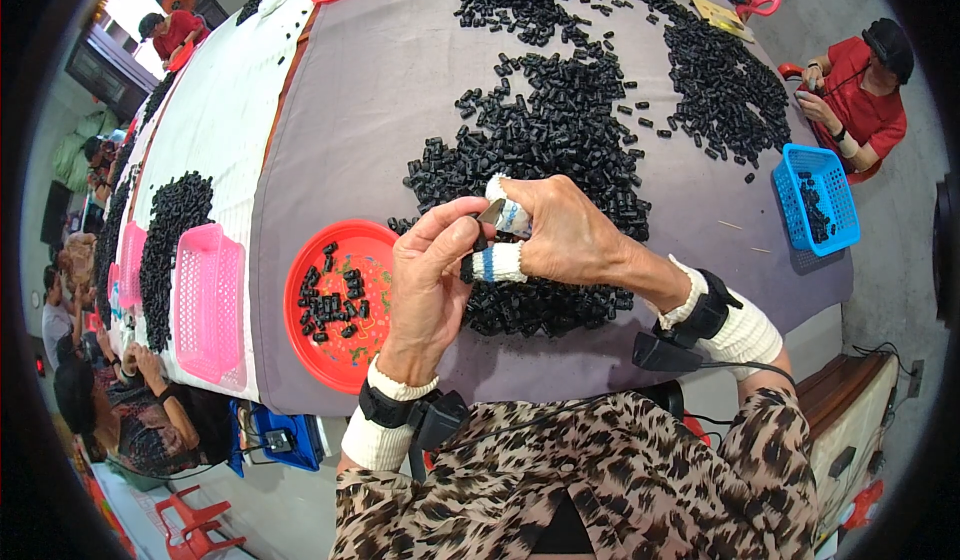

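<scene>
My left hand pinches a small black plastic part between thumb and fingers. Closed around a small knife, my right hand holds its short metal blade against or very near that part; exact contact is too small to tell. White knitted covers with blue stripes wrap some right-hand fingers. Both hands are over the near side of a large heap of black parts. Just left of my left hand is a round red plate with loose black parts on it.
A pink basket stands to the left beside another black heap. At the right table edge sits a blue basket holding a few parts. A person in red works there; others sit around. Wrist straps trail cables.
</scene>
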The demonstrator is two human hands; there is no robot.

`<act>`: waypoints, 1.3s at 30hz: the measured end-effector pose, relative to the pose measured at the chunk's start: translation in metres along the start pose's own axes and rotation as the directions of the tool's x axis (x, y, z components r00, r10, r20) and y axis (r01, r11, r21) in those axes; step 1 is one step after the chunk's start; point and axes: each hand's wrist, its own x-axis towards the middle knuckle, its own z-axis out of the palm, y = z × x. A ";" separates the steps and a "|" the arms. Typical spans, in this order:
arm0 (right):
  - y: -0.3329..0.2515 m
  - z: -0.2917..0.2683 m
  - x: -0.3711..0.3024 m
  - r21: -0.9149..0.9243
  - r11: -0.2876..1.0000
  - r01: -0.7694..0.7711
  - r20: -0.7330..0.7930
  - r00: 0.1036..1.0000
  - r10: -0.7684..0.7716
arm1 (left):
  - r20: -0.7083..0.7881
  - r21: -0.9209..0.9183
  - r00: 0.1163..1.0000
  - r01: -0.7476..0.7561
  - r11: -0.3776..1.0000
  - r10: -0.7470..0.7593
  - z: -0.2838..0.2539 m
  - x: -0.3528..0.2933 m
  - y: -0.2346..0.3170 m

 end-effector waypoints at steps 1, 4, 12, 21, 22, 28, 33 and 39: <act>-0.003 -0.002 0.000 0.020 0.999 -0.036 0.019 0.999 0.036 | 0.000 -0.001 1.000 0.000 1.000 0.000 0.000 0.000 -0.001; -0.002 -0.004 0.001 0.031 0.996 -0.081 0.062 0.995 0.079 | -0.046 -0.033 0.999 0.009 0.999 -0.011 0.001 -0.002 -0.002; 0.001 -0.003 0.005 -0.018 0.999 -0.039 0.139 0.989 0.041 | -0.065 0.049 0.998 0.003 0.999 0.000 -0.004 -0.002 -0.003; 0.003 -0.004 0.006 -0.073 0.997 -0.021 0.171 0.985 0.033 | -0.054 0.064 0.999 0.000 0.998 0.004 0.000 -0.001 -0.001; 0.003 -0.004 0.006 -0.071 0.997 -0.015 0.171 0.985 0.027 | -0.054 0.064 0.999 0.000 0.998 0.004 0.000 -0.001 -0.002; 0.005 -0.002 0.005 -0.087 0.996 -0.021 0.186 0.982 0.037 | -0.063 0.074 0.998 0.002 0.997 0.003 -0.002 -0.001 -0.003; 0.005 -0.001 0.004 -0.133 0.991 0.013 0.182 0.983 0.011 | -0.020 0.055 1.000 -0.018 0.998 0.020 -0.005 -0.002 -0.003; -0.004 -0.005 0.005 -0.079 0.997 -0.011 0.136 0.990 0.022 | -0.030 0.062 1.000 -0.008 0.998 0.010 0.000 -0.003 0.001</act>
